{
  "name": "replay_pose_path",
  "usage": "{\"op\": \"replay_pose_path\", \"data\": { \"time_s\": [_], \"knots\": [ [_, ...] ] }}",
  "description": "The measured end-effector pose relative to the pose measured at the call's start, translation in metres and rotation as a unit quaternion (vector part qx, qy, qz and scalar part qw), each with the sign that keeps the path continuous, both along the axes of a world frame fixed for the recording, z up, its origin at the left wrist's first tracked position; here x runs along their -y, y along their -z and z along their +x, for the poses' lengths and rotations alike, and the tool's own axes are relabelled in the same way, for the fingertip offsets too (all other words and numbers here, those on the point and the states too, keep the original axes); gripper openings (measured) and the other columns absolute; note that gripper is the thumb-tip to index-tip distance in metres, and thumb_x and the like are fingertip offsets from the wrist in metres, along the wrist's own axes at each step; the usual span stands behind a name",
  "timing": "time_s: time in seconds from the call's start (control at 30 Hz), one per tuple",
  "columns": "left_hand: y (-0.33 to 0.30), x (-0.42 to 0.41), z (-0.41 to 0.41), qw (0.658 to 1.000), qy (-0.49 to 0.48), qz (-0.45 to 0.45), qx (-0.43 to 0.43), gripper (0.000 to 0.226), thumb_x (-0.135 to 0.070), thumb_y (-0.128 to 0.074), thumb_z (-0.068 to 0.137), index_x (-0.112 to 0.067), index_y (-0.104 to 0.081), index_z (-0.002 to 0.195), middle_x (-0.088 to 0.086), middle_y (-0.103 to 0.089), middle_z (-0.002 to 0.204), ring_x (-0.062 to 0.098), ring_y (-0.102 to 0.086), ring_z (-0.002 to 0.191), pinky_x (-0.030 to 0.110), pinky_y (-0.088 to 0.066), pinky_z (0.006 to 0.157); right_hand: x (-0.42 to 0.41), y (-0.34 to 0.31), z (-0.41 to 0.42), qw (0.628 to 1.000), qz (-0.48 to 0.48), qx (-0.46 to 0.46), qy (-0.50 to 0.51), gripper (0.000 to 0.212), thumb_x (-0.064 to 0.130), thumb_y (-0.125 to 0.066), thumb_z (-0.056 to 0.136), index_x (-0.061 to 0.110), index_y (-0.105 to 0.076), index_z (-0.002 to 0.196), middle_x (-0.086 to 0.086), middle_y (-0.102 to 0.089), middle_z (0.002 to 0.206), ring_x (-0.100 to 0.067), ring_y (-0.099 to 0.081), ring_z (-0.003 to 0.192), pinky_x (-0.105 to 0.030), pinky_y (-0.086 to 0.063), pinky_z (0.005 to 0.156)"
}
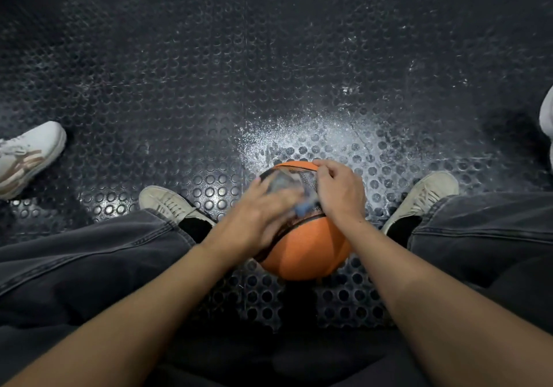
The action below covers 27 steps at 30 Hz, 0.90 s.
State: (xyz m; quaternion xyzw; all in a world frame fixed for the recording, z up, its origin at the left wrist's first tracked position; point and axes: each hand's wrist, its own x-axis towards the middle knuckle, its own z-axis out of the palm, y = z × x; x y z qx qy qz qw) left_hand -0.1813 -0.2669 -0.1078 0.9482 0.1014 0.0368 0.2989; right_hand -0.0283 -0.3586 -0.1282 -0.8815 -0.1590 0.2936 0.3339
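Basketball (305,252) sits on the studded rubber floor (209,87), lower centre of frame, btw the wearer's two canvas shoes (167,201). The feet bracket it, prob. so it can't roll off while it's worked on.

L hand (254,219) lies on the ball's upper left side, fingers stretched fairly flat, pressing a greyish cloth or wipe (287,183) w/ a blue bit onto the surface. Both are blurred, so can't tell which it is. Flat palm = more contact area, and the blur fits a wiping stroke.

R hand (339,195) is on the upper right side, fingers curled over the ball's top. It grips to stop the ball turning under the L hand's push. It may also be nipping the cloth's edge, not clear.

White speckled patch (299,135) on the floor just beyond the ball, prob. spray or residue. Someone else's white sneaker (27,156) at mid left edge, well apart. Another white shoe (547,111) at the right edge.
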Motion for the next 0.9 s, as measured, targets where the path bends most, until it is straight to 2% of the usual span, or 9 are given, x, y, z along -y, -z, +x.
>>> {"op": "replay_pose_path", "data": {
  "time_s": [0.13,0.27,0.33,0.4,0.5,0.63,0.73,0.83,0.9],
  "knots": [
    [-0.007,0.005,0.022,0.986,-0.154,-0.055,-0.007,0.03,-0.023,-0.048,0.097,-0.016,-0.063,0.122,0.0,-0.063,0.127,0.017,-0.054,0.115,0.048,-0.042,0.102,-0.003,-0.003,-0.002,0.999,-0.02,0.006,0.034,0.032,0.033,-0.042,0.1,0.032,-0.07,0.116,0.005,-0.067,0.106,-0.018,-0.056,0.095,-0.042,-0.045,0.099],
    [-0.005,0.002,-0.019,0.994,0.099,0.045,-0.022,0.039,-0.029,-0.042,0.098,-0.027,-0.047,0.137,-0.01,-0.047,0.145,0.028,-0.046,0.129,0.054,-0.023,0.115,0.0,0.003,0.006,1.0,-0.007,-0.003,0.009,0.031,0.036,-0.043,0.101,0.034,-0.071,0.114,0.011,-0.063,0.079,-0.013,-0.054,0.069,-0.031,-0.048,0.07],
    [-0.004,-0.018,-0.018,0.986,0.159,0.047,-0.021,0.04,-0.029,-0.042,0.099,-0.028,-0.045,0.139,-0.01,-0.045,0.146,0.022,-0.041,0.135,0.045,-0.02,0.119,0.0,0.007,0.005,1.0,0.004,-0.003,-0.021,0.031,0.035,-0.043,0.102,0.034,-0.069,0.119,0.014,-0.056,0.07,-0.005,-0.044,0.054,-0.024,-0.033,0.054],
    [-0.002,-0.028,0.0,0.998,0.053,-0.025,-0.008,0.037,-0.026,-0.045,0.1,-0.024,-0.052,0.136,-0.006,-0.051,0.141,0.013,-0.043,0.133,0.034,-0.025,0.117,-0.002,0.01,0.003,1.0,0.009,0.006,-0.026,0.031,0.034,-0.043,0.101,0.033,-0.068,0.119,0.013,-0.062,0.075,-0.004,-0.041,0.053,-0.024,-0.031,0.054],
    [-0.004,-0.014,0.018,0.974,-0.198,-0.105,-0.029,0.032,-0.022,-0.05,0.099,-0.021,-0.059,0.13,-0.006,-0.057,0.132,0.012,-0.051,0.121,0.044,-0.04,0.106,-0.007,0.007,-0.002,1.0,0.004,0.021,-0.009,0.028,0.033,-0.043,0.101,0.032,-0.07,0.107,0.009,-0.063,0.072,-0.008,-0.047,0.056,-0.028,-0.037,0.062],
    [0.001,0.0,-0.021,0.997,0.064,0.021,-0.025,0.036,-0.032,-0.04,0.101,-0.031,-0.046,0.136,-0.006,-0.047,0.145,0.025,-0.046,0.126,0.051,-0.032,0.113,-0.002,0.006,0.01,1.0,-0.012,0.015,-0.014,0.028,0.034,-0.044,0.101,0.035,-0.071,0.108,0.011,-0.063,0.077,-0.011,-0.055,0.064,-0.025,-0.037,0.06],
    [0.003,-0.023,-0.027,0.984,0.17,0.055,-0.004,0.038,-0.029,-0.041,0.101,-0.024,-0.048,0.138,-0.009,-0.043,0.147,0.021,-0.044,0.132,0.036,-0.025,0.117,0.001,0.01,0.009,0.999,0.004,0.002,-0.049,0.03,0.033,-0.043,0.102,0.034,-0.069,0.117,0.014,-0.055,0.063,-0.005,-0.04,0.046,-0.021,-0.026,0.046],
    [-0.002,-0.017,0.005,0.989,-0.113,-0.092,-0.015,0.036,-0.026,-0.047,0.1,-0.022,-0.055,0.134,-0.008,-0.051,0.138,0.011,-0.05,0.126,0.014,-0.03,0.106,-0.001,0.012,0.003,0.999,0.014,0.018,-0.044,0.032,0.031,-0.043,0.102,0.031,-0.067,0.122,0.012,-0.057,0.063,-0.003,-0.037,0.044,-0.018,-0.025,0.043],
    [-0.007,-0.004,0.011,0.975,-0.198,-0.09,-0.034,0.033,-0.024,-0.046,0.1,-0.027,-0.056,0.132,-0.011,-0.053,0.134,0.011,-0.05,0.122,0.023,-0.033,0.107,-0.002,0.011,0.002,0.999,0.004,0.029,-0.026,0.031,0.032,-0.043,0.101,0.031,-0.069,0.118,0.012,-0.057,0.065,-0.004,-0.04,0.048,-0.021,-0.026,0.046]
  ]
}}
